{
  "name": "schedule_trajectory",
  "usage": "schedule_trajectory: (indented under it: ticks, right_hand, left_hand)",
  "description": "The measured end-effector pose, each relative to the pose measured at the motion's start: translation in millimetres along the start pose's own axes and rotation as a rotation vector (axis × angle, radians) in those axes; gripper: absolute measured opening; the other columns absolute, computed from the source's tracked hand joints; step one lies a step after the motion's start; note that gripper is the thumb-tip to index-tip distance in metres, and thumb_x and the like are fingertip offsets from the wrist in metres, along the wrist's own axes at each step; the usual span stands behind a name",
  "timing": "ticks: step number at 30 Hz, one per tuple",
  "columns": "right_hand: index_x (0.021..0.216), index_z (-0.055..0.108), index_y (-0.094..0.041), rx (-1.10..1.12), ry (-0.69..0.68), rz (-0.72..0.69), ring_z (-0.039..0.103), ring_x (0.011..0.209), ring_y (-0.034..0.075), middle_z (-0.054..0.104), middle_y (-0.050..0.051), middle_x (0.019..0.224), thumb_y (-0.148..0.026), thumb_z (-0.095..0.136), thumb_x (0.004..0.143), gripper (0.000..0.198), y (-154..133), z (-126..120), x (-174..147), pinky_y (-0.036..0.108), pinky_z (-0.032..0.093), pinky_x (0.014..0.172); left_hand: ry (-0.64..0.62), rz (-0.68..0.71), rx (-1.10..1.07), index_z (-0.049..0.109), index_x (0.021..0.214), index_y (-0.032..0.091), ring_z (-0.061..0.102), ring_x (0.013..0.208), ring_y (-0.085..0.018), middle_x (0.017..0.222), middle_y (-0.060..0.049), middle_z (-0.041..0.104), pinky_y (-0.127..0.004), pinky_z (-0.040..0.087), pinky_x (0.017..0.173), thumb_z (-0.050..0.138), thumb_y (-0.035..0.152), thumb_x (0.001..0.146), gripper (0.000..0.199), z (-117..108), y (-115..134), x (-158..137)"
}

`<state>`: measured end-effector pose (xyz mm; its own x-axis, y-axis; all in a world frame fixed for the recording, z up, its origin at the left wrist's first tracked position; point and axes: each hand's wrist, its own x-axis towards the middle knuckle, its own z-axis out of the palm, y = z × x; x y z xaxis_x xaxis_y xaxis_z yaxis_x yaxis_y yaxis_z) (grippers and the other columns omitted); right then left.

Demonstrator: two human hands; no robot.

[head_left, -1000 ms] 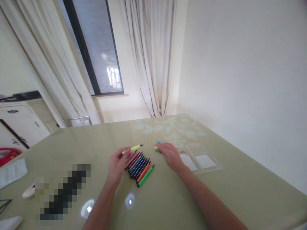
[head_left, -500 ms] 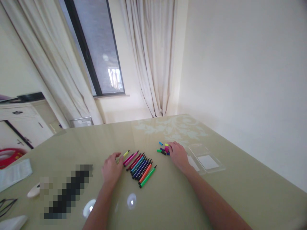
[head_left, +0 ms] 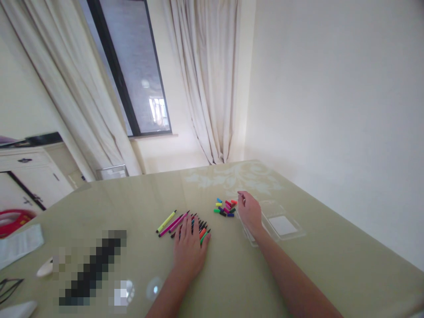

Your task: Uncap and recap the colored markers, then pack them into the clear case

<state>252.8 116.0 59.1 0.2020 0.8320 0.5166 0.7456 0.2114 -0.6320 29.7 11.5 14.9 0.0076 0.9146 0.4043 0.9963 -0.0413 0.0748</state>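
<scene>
Uncapped markers (head_left: 165, 222) of several colours lie side by side in a slanting row on the table. My left hand (head_left: 190, 247) rests flat across them, fingers spread, hiding many of the barrels. The yellow and magenta markers show to its left, orange and green beside its thumb. A loose cluster of small coloured marker caps (head_left: 226, 208) lies to the right of the markers. Just right of the caps is my right hand (head_left: 250, 212), its fingers curled in; whatever is in them is hidden. It overlaps the left part of a clear plastic case (head_left: 293, 236).
A blurred-out dark object (head_left: 94, 269) lies on the table's left side, near a white computer mouse (head_left: 44, 267). Glasses (head_left: 11, 287) and a pale cloth-like sheet (head_left: 21, 240) sit at the far left. A wall (head_left: 331, 110) borders the table's right.
My left hand has moved right from the yellow marker onto the row. My right hand has drawn back from the caps, uncovering more of them. The yellow and magenta markers have shifted left.
</scene>
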Motion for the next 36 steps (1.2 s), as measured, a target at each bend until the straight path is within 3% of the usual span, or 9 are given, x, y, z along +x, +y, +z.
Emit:
schedule_trajectory:
  ticks: [7,11,16,19,22,25,28,36]
  right_hand:
    - [0.115,0.069,-0.016,-0.307,-0.171,-0.009,0.066,0.101,0.026,0.072,0.013,0.109,-0.023,0.055,0.094,0.026,6,-3,0,0.035,0.047,0.087]
    - [0.111,0.069,-0.018,-0.36,-0.241,-0.011,0.065,0.102,0.027,0.072,0.012,0.108,-0.032,0.061,0.094,0.023,8,-2,-2,0.033,0.046,0.084]
    - [0.116,0.068,-0.018,-0.399,-0.252,-0.033,0.065,0.106,0.028,0.071,0.013,0.113,-0.028,0.063,0.093,0.026,8,-1,-4,0.033,0.046,0.084]
    - [0.115,0.068,-0.019,-0.416,-0.235,-0.056,0.065,0.103,0.026,0.071,0.012,0.11,-0.025,0.064,0.092,0.024,11,-1,-3,0.033,0.045,0.083]
    - [0.114,0.069,-0.02,-0.437,-0.224,-0.062,0.065,0.102,0.026,0.071,0.012,0.109,-0.024,0.063,0.093,0.022,15,-2,-2,0.033,0.045,0.084]
    - [0.113,0.07,-0.019,-0.434,-0.24,-0.051,0.064,0.105,0.026,0.071,0.012,0.111,-0.024,0.059,0.096,0.02,15,-3,-1,0.034,0.044,0.087]
    - [0.108,0.073,-0.019,-0.425,-0.246,-0.072,0.063,0.104,0.026,0.07,0.012,0.109,-0.025,0.051,0.102,0.024,11,-5,2,0.035,0.044,0.089]
    - [0.095,0.079,-0.02,-0.544,-0.351,-0.083,0.062,0.108,0.026,0.071,0.014,0.108,-0.019,0.054,0.099,0.026,-3,5,19,0.034,0.043,0.087]
  left_hand:
    - [-0.032,0.026,0.042,0.047,0.152,0.008,0.039,0.15,-0.031,0.16,-0.019,0.042,-0.049,0.03,0.123,0.038,0.052,0.102,0.068,13,-34,17]
    - [-0.073,0.081,0.032,0.043,0.154,0.006,0.037,0.151,-0.031,0.161,-0.02,0.039,-0.049,0.031,0.123,0.036,0.052,0.102,0.07,12,-56,23]
    - [-0.076,0.112,0.016,0.041,0.155,0.005,0.037,0.151,-0.03,0.161,-0.02,0.039,-0.048,0.03,0.123,0.036,0.052,0.102,0.071,13,-75,26]
    - [-0.009,0.11,-0.026,0.044,0.154,0.009,0.038,0.15,-0.031,0.16,-0.019,0.042,-0.049,0.029,0.123,0.042,0.052,0.099,0.07,11,-74,24]
    - [0.069,0.129,-0.102,0.056,0.142,0.014,0.043,0.145,-0.031,0.156,-0.017,0.05,-0.049,0.031,0.122,0.049,0.049,0.097,0.057,1,-71,20]
    - [0.072,0.135,-0.19,0.068,0.113,0.02,0.055,0.129,-0.03,0.134,-0.013,0.065,-0.047,0.041,0.112,0.05,0.041,0.098,0.031,-13,-68,16]
    - [0.033,0.095,-0.233,0.067,0.094,0.024,0.061,0.112,-0.029,0.11,-0.009,0.069,-0.045,0.046,0.101,0.052,0.037,0.098,0.02,-23,-66,15]
    - [-0.018,-0.012,-0.244,0.07,0.095,0.024,0.06,0.108,-0.031,0.105,-0.008,0.069,-0.046,0.043,0.097,0.058,0.034,0.094,0.015,-27,-56,16]
